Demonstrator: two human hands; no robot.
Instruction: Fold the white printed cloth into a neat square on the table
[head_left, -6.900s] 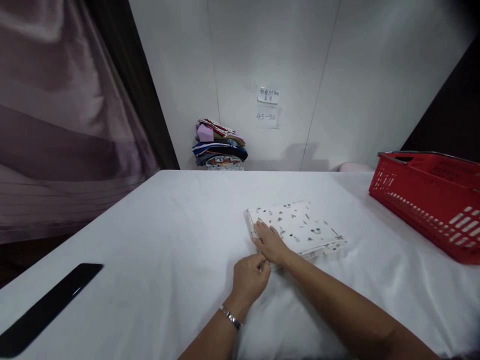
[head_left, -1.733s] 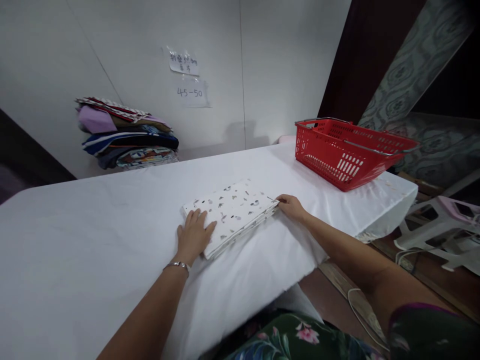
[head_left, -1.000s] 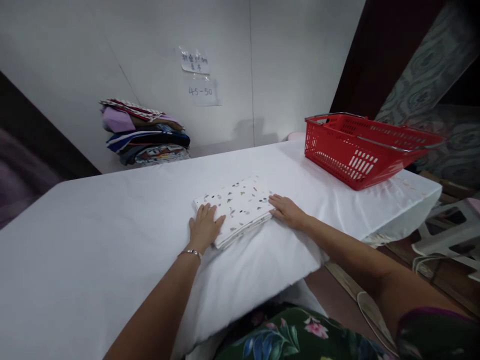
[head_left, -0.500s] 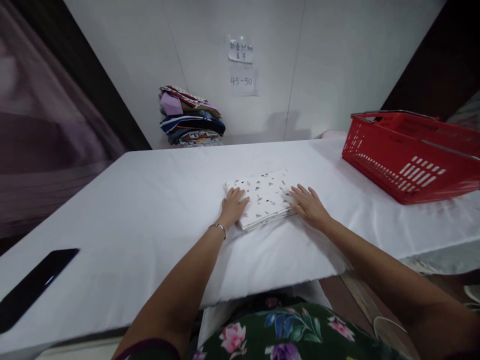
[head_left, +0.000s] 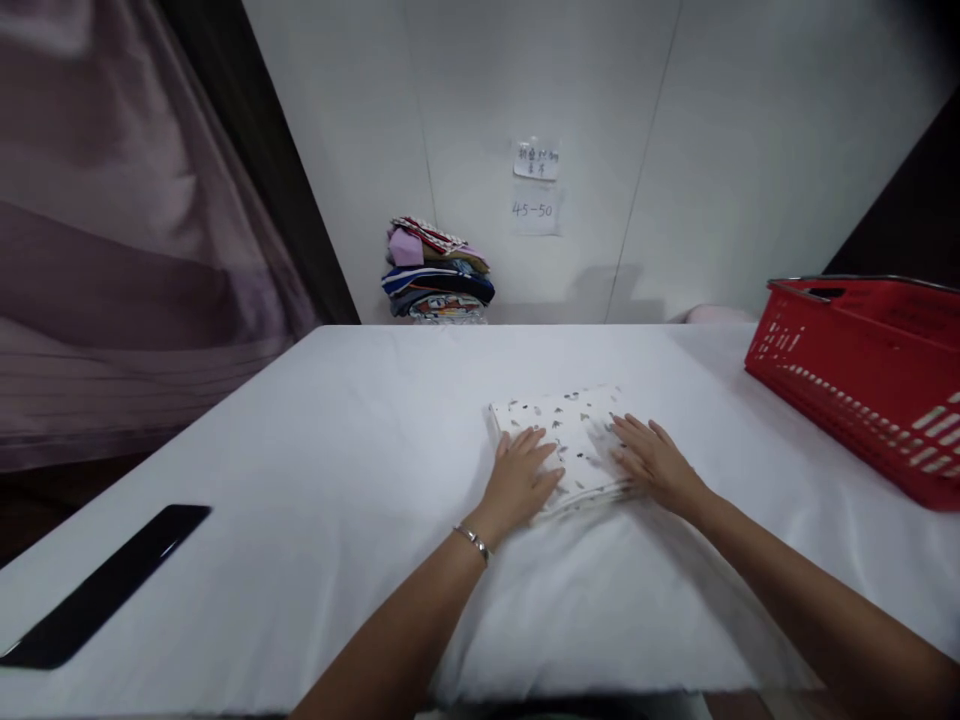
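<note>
Far left there's one curtain (head_left: 135, 230), shiny mauve fabric in soft folds. Below it, one long, flat, glossy black slab (head_left: 112, 585) sits on the white tablecloth (head_left: 345, 440), which is smooth with a few loose wrinkles. At the back, one squashy stack of fabrics (head_left: 442, 282), stripes, lilac and prints, layers too squished to count. Then one metal bracelet (head_left: 474, 542) on the left hand (head_left: 520, 478), fingers apart and flat on the left part of the folded cloth (head_left: 589, 452). Two paper notes (head_left: 535, 211) are on the pale wall (head_left: 517, 70) behind. That cloth's one thin white rectangle with little greyish motifs, lying on the tablecloth between both hands. Right hand (head_left: 654, 463) has its fingers apart over the cloth's right end, kinda blurry, can't tell if it's pressing. Far right, one red slotted plastic basket (head_left: 855, 380).
</note>
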